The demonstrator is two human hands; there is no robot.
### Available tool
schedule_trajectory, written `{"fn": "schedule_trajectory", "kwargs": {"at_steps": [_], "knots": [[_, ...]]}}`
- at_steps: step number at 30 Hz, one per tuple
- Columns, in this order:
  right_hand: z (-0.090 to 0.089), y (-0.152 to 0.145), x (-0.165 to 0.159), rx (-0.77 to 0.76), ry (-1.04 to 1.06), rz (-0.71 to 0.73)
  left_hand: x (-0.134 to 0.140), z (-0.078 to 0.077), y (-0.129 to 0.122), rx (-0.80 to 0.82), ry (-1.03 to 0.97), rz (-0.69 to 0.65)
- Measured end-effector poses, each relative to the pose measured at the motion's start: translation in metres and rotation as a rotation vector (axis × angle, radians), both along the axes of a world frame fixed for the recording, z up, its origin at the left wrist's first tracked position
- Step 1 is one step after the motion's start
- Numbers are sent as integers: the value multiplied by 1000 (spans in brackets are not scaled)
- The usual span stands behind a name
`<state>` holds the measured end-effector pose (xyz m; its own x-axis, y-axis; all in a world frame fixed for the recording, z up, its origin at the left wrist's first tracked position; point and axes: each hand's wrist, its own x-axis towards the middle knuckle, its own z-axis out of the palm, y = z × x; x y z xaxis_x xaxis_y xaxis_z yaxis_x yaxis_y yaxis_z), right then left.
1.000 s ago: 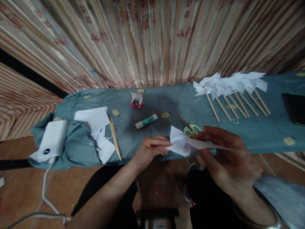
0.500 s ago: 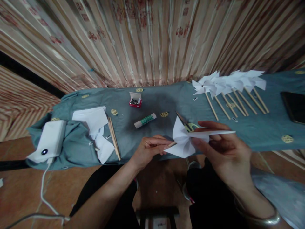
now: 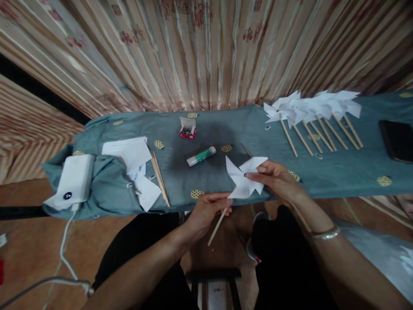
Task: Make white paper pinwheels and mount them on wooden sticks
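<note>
A white paper pinwheel point(image 3: 241, 183) on a thin wooden stick point(image 3: 217, 227) is held between my two hands, its face turned up toward me. My left hand point(image 3: 206, 211) pinches the stick just below the paper blades. With thumb and fingers my right hand point(image 3: 274, 177) grips the pinwheel near its centre, the thumb lying at the middle. Scissors point(image 3: 246, 150) lie behind the pinwheel, mostly covered by it; only the blade tip shows. A glue stick point(image 3: 201, 156) and a small red box of dark pins point(image 3: 187, 129) rest farther back on the cloth.
Several finished pinwheels point(image 3: 309, 110) lie in a row at the back right. A black phone point(image 3: 396, 141) is at the right end. On the left are paper sheets point(image 3: 129, 153), loose wooden sticks point(image 3: 158, 178) and a white power bank point(image 3: 75, 178) with a cable.
The pinwheel has turned from edge-on to face up, and its stick now shows pointing down toward me. My right hand has drawn farther away, lying flatter against the paper.
</note>
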<state>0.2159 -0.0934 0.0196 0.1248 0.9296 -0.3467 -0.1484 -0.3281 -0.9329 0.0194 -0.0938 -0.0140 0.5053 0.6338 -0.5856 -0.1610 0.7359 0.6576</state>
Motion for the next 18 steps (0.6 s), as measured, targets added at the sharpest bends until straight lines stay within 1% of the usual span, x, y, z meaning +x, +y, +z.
{"fn": "schedule_trajectory", "kwargs": {"at_steps": [3,8,12,18], "knots": [[-1,4,-3,-46,33,114,-11,-1,-8,-21,10,17],[-5,13,-13,-104,51,264,-28,-7,-18,-71,35,61],[-11,26,-20,-127,5,424,-36,-13,-19,-119,30,103],[-13,54,-25,-163,-85,547,-39,-21,-17,-182,40,140]]}}
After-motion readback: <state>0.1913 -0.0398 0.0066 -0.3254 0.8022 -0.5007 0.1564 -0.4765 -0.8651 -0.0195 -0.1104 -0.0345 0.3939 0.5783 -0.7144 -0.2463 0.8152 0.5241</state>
